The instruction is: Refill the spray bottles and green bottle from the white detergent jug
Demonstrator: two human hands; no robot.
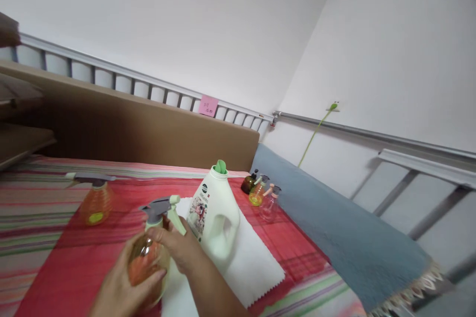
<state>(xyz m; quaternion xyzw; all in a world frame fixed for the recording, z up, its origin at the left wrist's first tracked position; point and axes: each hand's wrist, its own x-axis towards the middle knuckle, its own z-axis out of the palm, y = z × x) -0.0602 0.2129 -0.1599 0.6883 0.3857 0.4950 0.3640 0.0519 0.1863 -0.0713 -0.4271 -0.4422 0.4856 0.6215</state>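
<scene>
The left grip (121, 277) is closed around the rounded body of a clear amber spray bottle (143, 262), thumb across its front. The right grip (180, 245) is clamped at its neck, thumb on the pale collar, beside the trigger of the grey and green spray head (158, 209). Just right of the hands stands a pale green jug (213, 213) with a green cap (220, 166), on a white cloth (260, 270) with a zigzag edge. To the left, an orange ribbed sprayer (94, 203) stands on the red cloth (55, 262); right of the jug are a dark pump bottle (247, 184), a yellow sprayer (256, 196) and a pink sprayer (268, 209). A striped cloth (22, 233) lies beneath. Behind rise a brown panel (148, 133) and a white radiator (122, 83) bearing a pink note (208, 105). A blue cover (327, 218) lies at the right.
</scene>
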